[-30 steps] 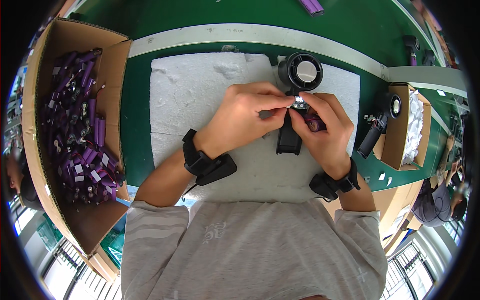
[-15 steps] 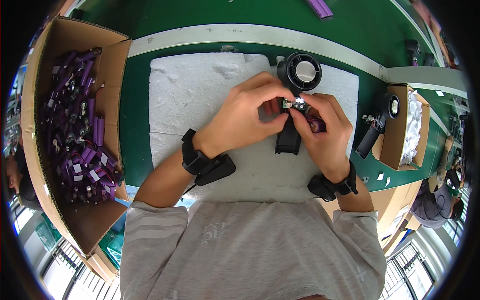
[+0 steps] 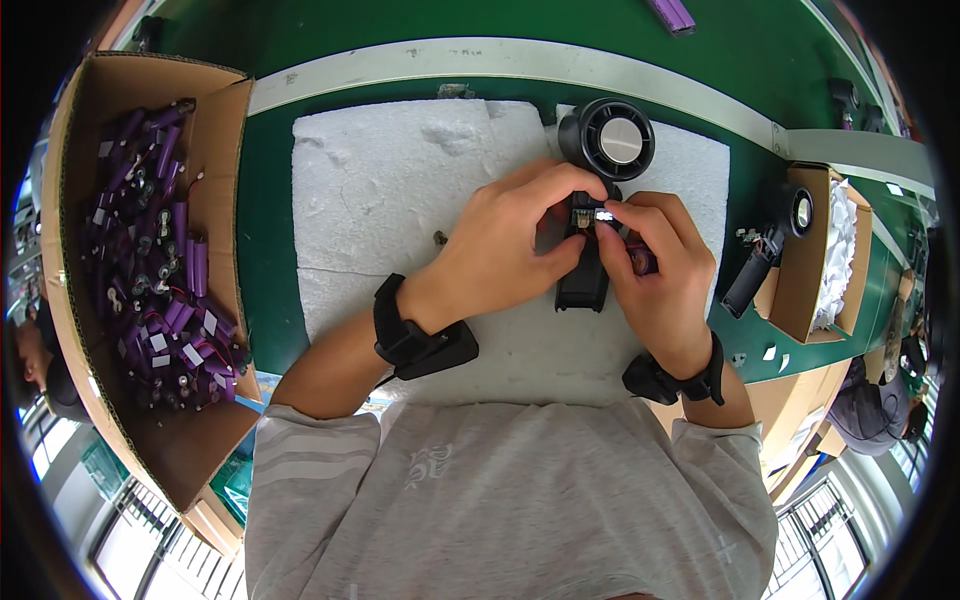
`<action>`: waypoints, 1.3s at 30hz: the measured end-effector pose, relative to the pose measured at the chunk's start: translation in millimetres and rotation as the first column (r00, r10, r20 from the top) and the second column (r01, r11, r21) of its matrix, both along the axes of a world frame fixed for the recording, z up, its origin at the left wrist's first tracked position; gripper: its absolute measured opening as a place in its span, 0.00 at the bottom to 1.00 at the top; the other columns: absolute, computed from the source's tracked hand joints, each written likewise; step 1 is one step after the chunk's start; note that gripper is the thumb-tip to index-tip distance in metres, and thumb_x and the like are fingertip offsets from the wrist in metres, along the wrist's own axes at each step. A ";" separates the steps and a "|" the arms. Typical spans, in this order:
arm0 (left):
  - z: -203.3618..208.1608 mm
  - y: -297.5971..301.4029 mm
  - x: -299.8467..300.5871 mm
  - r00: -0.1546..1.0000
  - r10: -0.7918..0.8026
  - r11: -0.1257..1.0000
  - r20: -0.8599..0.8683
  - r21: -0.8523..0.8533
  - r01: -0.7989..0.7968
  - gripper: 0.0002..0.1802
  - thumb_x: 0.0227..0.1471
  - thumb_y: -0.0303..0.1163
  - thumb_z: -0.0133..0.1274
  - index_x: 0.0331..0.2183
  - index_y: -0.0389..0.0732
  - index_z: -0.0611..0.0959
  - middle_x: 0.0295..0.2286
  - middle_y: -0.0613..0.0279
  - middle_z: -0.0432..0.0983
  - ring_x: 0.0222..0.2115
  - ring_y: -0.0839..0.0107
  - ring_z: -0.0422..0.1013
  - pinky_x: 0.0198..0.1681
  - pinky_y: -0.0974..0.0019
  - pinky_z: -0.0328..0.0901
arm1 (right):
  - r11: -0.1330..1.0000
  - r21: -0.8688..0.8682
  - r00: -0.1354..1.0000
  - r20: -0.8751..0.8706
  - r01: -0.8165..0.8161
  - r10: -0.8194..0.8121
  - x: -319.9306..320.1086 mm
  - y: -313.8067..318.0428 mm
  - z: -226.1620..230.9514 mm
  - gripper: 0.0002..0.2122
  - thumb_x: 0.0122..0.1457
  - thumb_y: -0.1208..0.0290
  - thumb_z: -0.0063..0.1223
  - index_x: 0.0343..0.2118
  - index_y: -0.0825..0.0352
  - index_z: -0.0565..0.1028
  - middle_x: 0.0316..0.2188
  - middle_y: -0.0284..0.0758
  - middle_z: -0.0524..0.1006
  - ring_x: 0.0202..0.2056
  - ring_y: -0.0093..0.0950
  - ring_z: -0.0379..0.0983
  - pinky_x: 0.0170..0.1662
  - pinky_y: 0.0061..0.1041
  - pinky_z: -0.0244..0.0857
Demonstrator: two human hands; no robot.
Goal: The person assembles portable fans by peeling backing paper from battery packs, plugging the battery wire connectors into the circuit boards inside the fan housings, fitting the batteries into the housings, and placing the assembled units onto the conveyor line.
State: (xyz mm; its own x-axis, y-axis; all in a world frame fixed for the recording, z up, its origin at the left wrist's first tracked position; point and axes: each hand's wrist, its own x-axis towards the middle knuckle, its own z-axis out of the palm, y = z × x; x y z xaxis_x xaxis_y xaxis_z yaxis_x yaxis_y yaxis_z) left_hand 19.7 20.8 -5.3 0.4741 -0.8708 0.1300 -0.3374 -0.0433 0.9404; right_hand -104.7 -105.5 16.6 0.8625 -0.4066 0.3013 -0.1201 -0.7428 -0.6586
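Observation:
A black handheld fan [image 3: 582, 292] lies on white foam, its round head [image 3: 620, 141] away from me and its handle opened toward me. A small circuit board [image 3: 588, 217] with a bright lit patch sits at the top of the handle. My left hand [image 3: 510, 225] grips the fan around the board, index finger at the neck and thumb at the handle's left side. My right hand [image 3: 660, 265] pinches the board's right edge between thumb and index finger. Under its curled fingers shows a purple battery [image 3: 642, 259], partly hidden.
A cardboard box [image 3: 218, 130] of purple battery packs [image 3: 165, 290] stands at left. On the right lie another opened fan [image 3: 752, 270] and a box [image 3: 800, 290] with white packing. A metal rail [image 3: 480, 55] crosses behind the foam sheet [image 3: 370, 180]; beyond it lies a purple battery pack [image 3: 672, 15].
The circuit board has gone lower into the handle top. Both hands have shifted slightly right and down with it, still gripping. The view has moved a little.

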 end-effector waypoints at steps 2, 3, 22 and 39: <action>0.5 -0.8 -1.4 1.000 0.014 1.000 -0.004 0.012 -0.014 0.22 0.39 0.19 0.58 0.40 0.42 0.76 0.34 0.64 0.74 0.28 0.72 0.70 0.31 0.70 0.66 | 1.000 -0.005 1.000 0.004 0.007 -0.007 0.6 0.4 0.5 0.09 0.47 0.82 0.61 0.33 0.70 0.77 0.31 0.36 0.75 0.25 0.24 0.73 0.27 0.19 0.67; 1.2 -1.2 -2.1 0.999 0.031 0.999 -0.007 0.023 -0.031 0.21 0.39 0.20 0.58 0.39 0.42 0.76 0.33 0.64 0.74 0.27 0.73 0.70 0.30 0.71 0.65 | 1.000 -0.007 1.000 0.006 0.010 -0.010 0.8 0.7 0.7 0.09 0.47 0.82 0.61 0.33 0.70 0.77 0.31 0.36 0.75 0.25 0.24 0.73 0.27 0.19 0.67; 4.7 -5.8 -6.8 0.994 0.113 0.988 -0.009 0.112 -0.111 0.18 0.35 0.20 0.56 0.32 0.41 0.70 0.27 0.59 0.71 0.22 0.60 0.70 0.25 0.60 0.64 | 0.995 -0.102 1.000 0.009 0.020 -0.019 2.0 0.9 -1.7 0.09 0.46 0.81 0.62 0.33 0.69 0.78 0.30 0.35 0.76 0.24 0.25 0.75 0.26 0.19 0.68; 4.3 -4.4 -5.1 0.996 0.087 0.994 -0.026 0.069 -0.085 0.18 0.36 0.21 0.56 0.33 0.40 0.69 0.27 0.58 0.71 0.22 0.61 0.70 0.26 0.61 0.64 | 0.993 -0.109 0.999 0.033 0.042 -0.039 4.3 1.7 -0.5 0.09 0.44 0.79 0.63 0.30 0.66 0.77 0.29 0.32 0.77 0.22 0.28 0.74 0.23 0.23 0.69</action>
